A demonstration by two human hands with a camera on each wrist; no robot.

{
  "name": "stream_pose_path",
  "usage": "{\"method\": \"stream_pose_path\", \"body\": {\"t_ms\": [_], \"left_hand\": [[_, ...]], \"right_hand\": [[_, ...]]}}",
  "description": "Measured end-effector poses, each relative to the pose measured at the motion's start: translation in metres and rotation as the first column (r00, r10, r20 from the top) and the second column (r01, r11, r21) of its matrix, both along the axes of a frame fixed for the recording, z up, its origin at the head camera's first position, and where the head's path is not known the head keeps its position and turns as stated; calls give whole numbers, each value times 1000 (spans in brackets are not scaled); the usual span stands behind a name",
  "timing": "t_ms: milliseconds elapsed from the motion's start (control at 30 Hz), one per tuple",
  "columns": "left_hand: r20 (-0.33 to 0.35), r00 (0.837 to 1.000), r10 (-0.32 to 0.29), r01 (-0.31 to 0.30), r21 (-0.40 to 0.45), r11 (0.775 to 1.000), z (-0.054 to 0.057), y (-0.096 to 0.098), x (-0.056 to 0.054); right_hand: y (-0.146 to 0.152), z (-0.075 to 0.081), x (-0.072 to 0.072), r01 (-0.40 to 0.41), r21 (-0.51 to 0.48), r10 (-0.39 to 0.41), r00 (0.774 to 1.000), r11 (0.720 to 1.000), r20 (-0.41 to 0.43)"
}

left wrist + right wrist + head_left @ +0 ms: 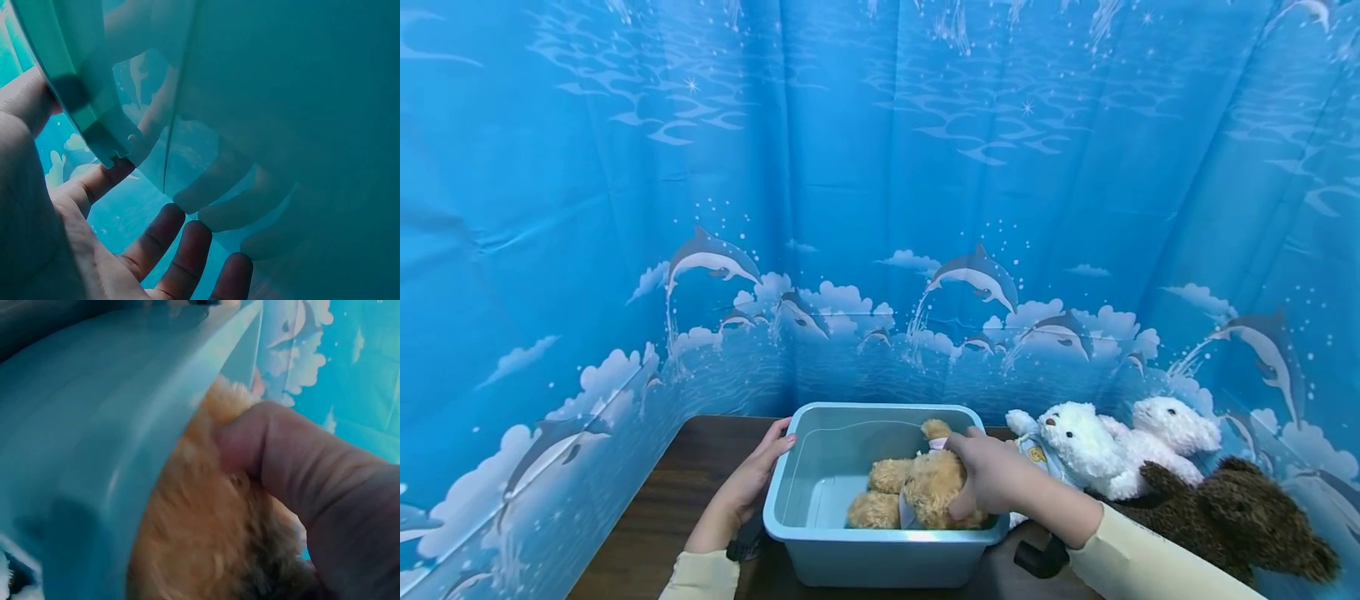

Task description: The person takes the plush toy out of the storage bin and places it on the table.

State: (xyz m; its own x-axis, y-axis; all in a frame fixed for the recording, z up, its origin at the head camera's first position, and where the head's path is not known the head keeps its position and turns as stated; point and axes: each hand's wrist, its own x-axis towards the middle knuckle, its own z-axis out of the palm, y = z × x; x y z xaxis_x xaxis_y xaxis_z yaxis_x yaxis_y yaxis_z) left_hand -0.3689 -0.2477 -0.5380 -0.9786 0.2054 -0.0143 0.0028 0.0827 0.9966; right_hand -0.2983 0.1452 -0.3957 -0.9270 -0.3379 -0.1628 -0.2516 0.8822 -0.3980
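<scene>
A light blue plastic bin (880,557) stands on the table before me. At its left rim my left hand (752,475) holds on; the left wrist view shows the thumb over the rim and the fingertips (194,237) against the outer wall. Inside the bin's right half lies a tan teddy bear (936,487), legs pointing left, with a pale ribbon near its paw. My right hand (996,473) reaches over the right rim and grips the bear. Its thumb sinks into the tan fur (187,512) in the right wrist view; the other fingers are mostly hidden.
Right of the bin lie a white plush bear (1078,442), a pale pink-white plush toy (1172,429) and a dark brown plush bear (1247,517). Dark wooden table (677,483) shows at left. A blue dolphin-print curtain (880,208) surrounds the back and sides.
</scene>
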Motion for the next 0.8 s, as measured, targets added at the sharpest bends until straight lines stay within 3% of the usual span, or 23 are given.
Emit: {"method": "stream_pose_path", "body": {"t_ms": [267,533,667,800], "left_hand": [[-3,1000,-26,26,24,999,1,-1,2],[-14,999,-30,30,11,999,2,0,2],[-18,999,-26,26,12,1000,1,1,1],[-25,1000,-8,8,11,1000,1,3,2]], "right_hand": [[8,4,15,-52,-208,50,999,977,-14],[15,-7,14,-21,-415,31,999,910,17],[21,-11,15,-1,-545,19,999,838,26],[27,-6,23,15,-671,-1,1000,742,21]]}}
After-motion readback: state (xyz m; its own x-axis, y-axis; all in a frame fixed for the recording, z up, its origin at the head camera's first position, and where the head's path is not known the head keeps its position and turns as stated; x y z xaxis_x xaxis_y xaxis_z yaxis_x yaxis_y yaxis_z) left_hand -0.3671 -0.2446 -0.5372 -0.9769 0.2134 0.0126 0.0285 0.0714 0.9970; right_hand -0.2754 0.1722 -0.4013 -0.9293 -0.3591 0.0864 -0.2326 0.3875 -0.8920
